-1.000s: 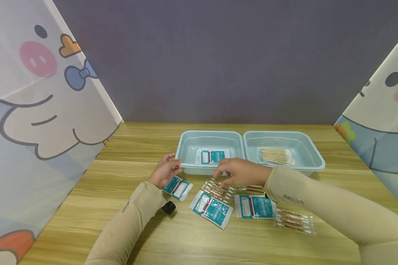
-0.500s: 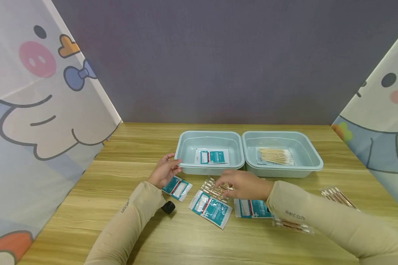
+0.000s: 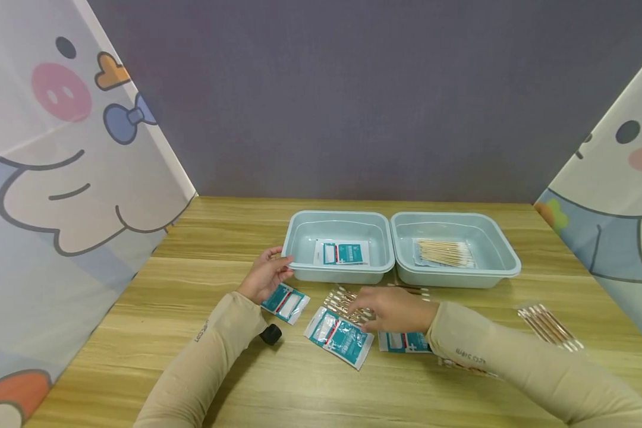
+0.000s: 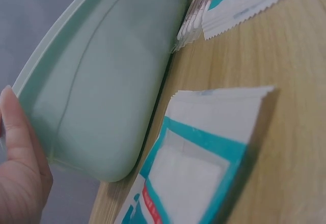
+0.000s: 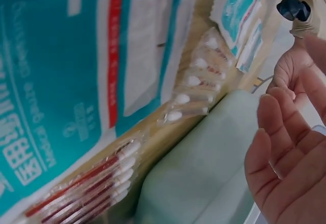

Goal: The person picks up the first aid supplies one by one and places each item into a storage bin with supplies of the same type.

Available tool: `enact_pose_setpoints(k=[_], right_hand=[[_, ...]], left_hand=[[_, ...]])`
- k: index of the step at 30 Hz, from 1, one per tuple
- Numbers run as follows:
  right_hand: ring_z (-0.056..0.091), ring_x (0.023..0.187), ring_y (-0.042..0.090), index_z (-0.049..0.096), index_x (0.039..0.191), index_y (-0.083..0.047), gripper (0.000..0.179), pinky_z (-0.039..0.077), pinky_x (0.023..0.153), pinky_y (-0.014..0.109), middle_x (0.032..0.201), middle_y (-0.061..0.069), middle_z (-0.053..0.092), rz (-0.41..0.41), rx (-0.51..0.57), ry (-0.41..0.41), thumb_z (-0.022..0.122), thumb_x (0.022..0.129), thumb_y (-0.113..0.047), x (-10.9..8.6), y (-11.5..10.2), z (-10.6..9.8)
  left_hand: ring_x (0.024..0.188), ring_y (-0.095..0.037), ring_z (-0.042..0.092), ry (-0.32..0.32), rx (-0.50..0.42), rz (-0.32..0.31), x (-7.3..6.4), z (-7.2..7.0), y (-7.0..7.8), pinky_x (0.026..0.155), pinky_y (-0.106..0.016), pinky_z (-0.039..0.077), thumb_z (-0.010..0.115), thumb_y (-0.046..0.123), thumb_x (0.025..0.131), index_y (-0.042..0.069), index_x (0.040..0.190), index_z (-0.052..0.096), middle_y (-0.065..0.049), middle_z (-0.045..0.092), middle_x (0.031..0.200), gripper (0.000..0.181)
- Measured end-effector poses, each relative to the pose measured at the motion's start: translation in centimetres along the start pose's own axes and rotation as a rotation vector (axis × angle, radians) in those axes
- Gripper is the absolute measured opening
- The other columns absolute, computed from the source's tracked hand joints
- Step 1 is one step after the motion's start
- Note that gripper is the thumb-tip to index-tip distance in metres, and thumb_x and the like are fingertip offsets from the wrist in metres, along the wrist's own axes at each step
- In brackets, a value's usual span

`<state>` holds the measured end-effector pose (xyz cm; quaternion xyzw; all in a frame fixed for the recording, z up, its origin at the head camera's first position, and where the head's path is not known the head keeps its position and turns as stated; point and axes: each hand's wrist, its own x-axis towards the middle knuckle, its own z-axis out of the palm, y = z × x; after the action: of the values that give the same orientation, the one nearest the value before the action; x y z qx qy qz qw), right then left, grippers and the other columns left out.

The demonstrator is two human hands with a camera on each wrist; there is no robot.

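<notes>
My left hand (image 3: 266, 275) grips the near left corner of the left light-blue plastic basin (image 3: 331, 275), thumb over its rim. A teal-and-white gauze packet (image 3: 348, 254) lies inside. Below that hand, another gauze packet (image 3: 287, 305) rests on the table. My right hand (image 3: 395, 310) hovers with loosely bent fingers and nothing in them, overlapping a clear packet of brown-stick cotton swabs (image 3: 338, 302) in the head view. In front are a middle gauze packet (image 3: 343, 340) and a right gauze packet (image 3: 403, 342), the latter partly hidden by the right arm.
Beside the left basin stands a second basin (image 3: 455, 279) holding pale wooden cotton swabs (image 3: 445, 253). More brown swab packets lie on the table: one far right (image 3: 550, 327), one behind the right hand (image 3: 419, 292), one mostly under the right sleeve (image 3: 468, 368).
My right hand has drawn back toward me from near the left basin, its forearm lower, uncovering the far-right swab packet and covering more of the near one. The left hand stays put.
</notes>
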<state>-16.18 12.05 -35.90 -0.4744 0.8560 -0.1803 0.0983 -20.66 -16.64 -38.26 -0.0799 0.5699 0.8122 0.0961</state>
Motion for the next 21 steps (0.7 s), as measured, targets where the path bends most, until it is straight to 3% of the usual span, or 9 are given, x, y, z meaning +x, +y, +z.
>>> enact_pose_setpoints(k=[8,21], right_hand=[[0.058,0.109,0.019,0.063,0.122,-0.018,0.047,0.054,0.088,0.038,0.121,0.002,0.058,-0.048,-0.238,-0.094,0.078,0.08,-0.032,-0.1,0.3,0.4],[0.057,0.107,0.017,0.064,0.121,-0.022,0.048,0.052,0.09,0.036,0.115,-0.003,0.057,-0.012,-0.245,-0.121,0.08,0.078,-0.034,-0.2,1.0,1.4]], left_hand=[[0.059,-0.008,0.055,0.003,0.004,-0.002,-0.1,-0.1,-0.1,0.056,-0.012,0.052,0.049,-0.004,0.097,-0.005,0.138,0.026,-0.004,0.053,0.083,0.048],[0.059,-0.008,0.056,-0.002,0.01,0.007,0.1,-0.2,-0.3,0.057,-0.013,0.053,0.05,-0.004,0.097,-0.004,0.137,0.027,-0.004,0.053,0.083,0.047]])
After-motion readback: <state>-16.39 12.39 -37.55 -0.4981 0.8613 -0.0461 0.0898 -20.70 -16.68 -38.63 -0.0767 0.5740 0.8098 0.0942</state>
